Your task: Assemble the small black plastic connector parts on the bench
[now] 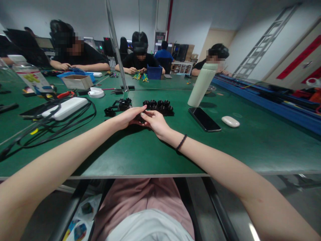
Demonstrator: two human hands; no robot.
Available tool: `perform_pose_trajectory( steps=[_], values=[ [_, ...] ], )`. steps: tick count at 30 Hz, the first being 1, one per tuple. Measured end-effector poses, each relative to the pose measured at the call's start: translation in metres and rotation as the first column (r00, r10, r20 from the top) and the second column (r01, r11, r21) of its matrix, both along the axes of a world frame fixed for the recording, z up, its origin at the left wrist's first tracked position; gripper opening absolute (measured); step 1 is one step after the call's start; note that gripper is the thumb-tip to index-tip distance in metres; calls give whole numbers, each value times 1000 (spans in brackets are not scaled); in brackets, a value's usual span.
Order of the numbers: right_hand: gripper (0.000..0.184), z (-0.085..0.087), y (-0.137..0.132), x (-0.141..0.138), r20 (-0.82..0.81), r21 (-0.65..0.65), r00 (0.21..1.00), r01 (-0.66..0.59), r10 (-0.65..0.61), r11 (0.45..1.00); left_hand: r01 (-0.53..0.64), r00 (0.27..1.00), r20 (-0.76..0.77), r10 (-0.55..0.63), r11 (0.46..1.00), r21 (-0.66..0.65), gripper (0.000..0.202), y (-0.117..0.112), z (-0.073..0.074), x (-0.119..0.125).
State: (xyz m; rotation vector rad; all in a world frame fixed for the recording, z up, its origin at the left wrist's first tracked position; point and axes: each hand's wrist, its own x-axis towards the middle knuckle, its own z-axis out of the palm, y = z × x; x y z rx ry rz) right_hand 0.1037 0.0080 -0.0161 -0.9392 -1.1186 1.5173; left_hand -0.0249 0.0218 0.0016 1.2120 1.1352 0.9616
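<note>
Both my hands meet at the middle of the green table (140, 150). My left hand (129, 116) and my right hand (156, 121) are pinched together on a small black part (140, 117), mostly hidden by the fingers. Just beyond them lies a cluster of several round black parts (158, 106). More black parts (118, 106) sit to its left. A dark band circles my right wrist.
A black phone (204, 119) and a white earbud case (230, 121) lie to the right, behind them a tilted pale bottle (202, 85). A white power bank with black cables (65, 107) is at left. Other people work at the table's far side.
</note>
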Motion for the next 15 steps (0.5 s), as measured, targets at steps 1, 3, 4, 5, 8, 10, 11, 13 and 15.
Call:
perform_pose_trajectory(
  steps=[1,3,4,5,8,10,11,13,15],
  values=[
    [22,0,0,0,-3,-3,1000,-1,1,1000,-5,1000,0,5,1000,5,31,0,0,0],
    [19,0,0,0,-11,-7,1000,-2,2,1000,-17,1000,0,17,1000,13,29,-2,1,1],
    [19,0,0,0,-13,-9,1000,-2,2,1000,-24,1000,-1,24,1000,17,29,-3,2,1],
    [19,-1,1,-1,-13,-8,1000,-3,3,1000,-30,1000,-3,30,999,20,28,-3,2,2],
    [20,-4,3,0,-22,-6,1000,-9,9,1000,-37,999,-1,37,999,36,28,-5,2,2],
    [22,-5,4,0,-35,-2,999,-19,19,1000,-33,999,5,33,998,48,30,-5,2,2],
    [22,-5,4,0,-39,-1,999,-23,23,1000,-33,999,7,33,998,52,30,-5,1,1],
    [23,-5,4,1,-44,1,999,-29,29,1000,-37,999,10,37,998,56,31,-4,0,1],
    [24,-5,3,1,-45,0,999,-29,28,1000,-44,999,12,44,997,60,32,-2,-2,0]
  ],
)
